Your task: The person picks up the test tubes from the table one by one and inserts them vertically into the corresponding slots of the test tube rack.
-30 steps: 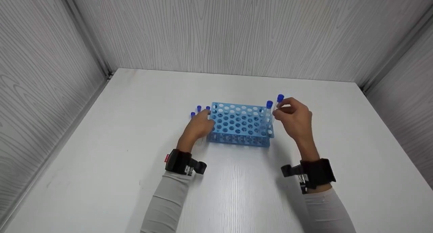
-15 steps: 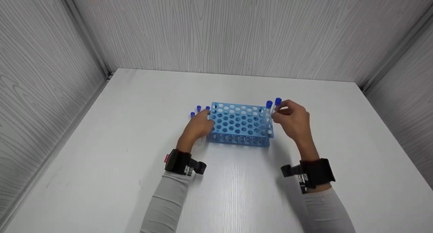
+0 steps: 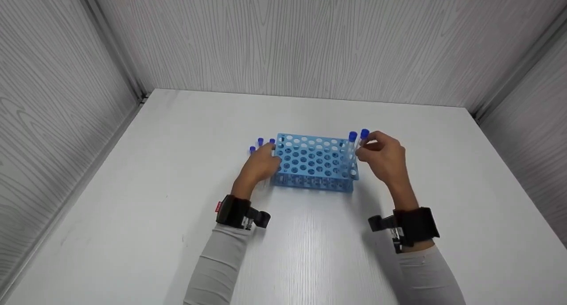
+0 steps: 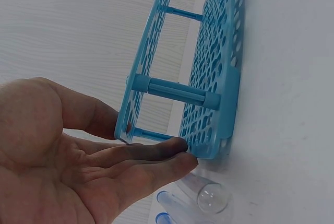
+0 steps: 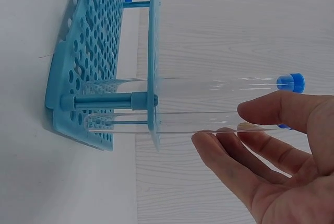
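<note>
A blue test tube rack (image 3: 310, 163) with rows of round holes stands mid-table. My left hand (image 3: 260, 164) holds its left end; in the left wrist view the thumb (image 4: 99, 117) meets the top plate and the fingers lie along the end. At the other end my right hand (image 3: 386, 158) pinches a clear, blue-capped test tube (image 5: 180, 122) by its upper part. That tube passes through the top plate, its rounded bottom overlapping the lower plate in the right wrist view. Close beside it, a second capped test tube (image 5: 219, 84) stands in the rack.
Just left of the rack are several more blue-capped tubes (image 3: 260, 142), partly hidden by the left hand. The left wrist view shows clear tube ends (image 4: 213, 197) below the fingers. Pale wood-grain panels (image 3: 283, 39) enclose the white table (image 3: 146, 172) at back and sides.
My right hand has lowered slightly and shifted left, bringing the pinched test tube down into the rack's right end. In the last half second it barely moves. The left hand keeps its place.
</note>
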Motion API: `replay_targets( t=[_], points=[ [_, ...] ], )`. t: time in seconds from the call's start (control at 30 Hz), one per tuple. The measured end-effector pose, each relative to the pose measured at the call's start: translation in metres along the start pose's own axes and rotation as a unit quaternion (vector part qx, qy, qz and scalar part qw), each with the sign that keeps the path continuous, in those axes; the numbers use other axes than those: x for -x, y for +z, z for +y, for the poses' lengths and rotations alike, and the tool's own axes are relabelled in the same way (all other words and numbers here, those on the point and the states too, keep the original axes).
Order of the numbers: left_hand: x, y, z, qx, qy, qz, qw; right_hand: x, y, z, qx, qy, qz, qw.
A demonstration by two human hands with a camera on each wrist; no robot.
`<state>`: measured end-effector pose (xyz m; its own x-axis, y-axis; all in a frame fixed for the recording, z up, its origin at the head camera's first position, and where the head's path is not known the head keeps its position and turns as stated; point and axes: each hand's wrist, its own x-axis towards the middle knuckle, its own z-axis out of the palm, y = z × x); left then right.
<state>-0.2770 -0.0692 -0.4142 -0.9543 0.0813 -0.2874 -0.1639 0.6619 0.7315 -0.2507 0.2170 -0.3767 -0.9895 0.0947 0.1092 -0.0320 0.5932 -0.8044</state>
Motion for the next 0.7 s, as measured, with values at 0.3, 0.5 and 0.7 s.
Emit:
replay_targets(
  t=[0.3,0.5,0.7],
  points=[
    [0.0009,0.001,-0.0022,-0.004,0.017,0.007,0.9998,-0.0006,0.0007,0.0025,0.008,-0.01,-0.014,0.9998],
    [0.0014,0.0005,-0.0014,-0.005,0.009,0.007,0.9999,0.0006,-0.0003,0.0016,0.008,-0.011,-0.018,0.9998],
    [0.0019,0.0009,0.0,0.001,0.002,0.006,1.0,0.0012,-0.0008,0.0007,0.007,-0.013,-0.017,0.9997]
  ],
)
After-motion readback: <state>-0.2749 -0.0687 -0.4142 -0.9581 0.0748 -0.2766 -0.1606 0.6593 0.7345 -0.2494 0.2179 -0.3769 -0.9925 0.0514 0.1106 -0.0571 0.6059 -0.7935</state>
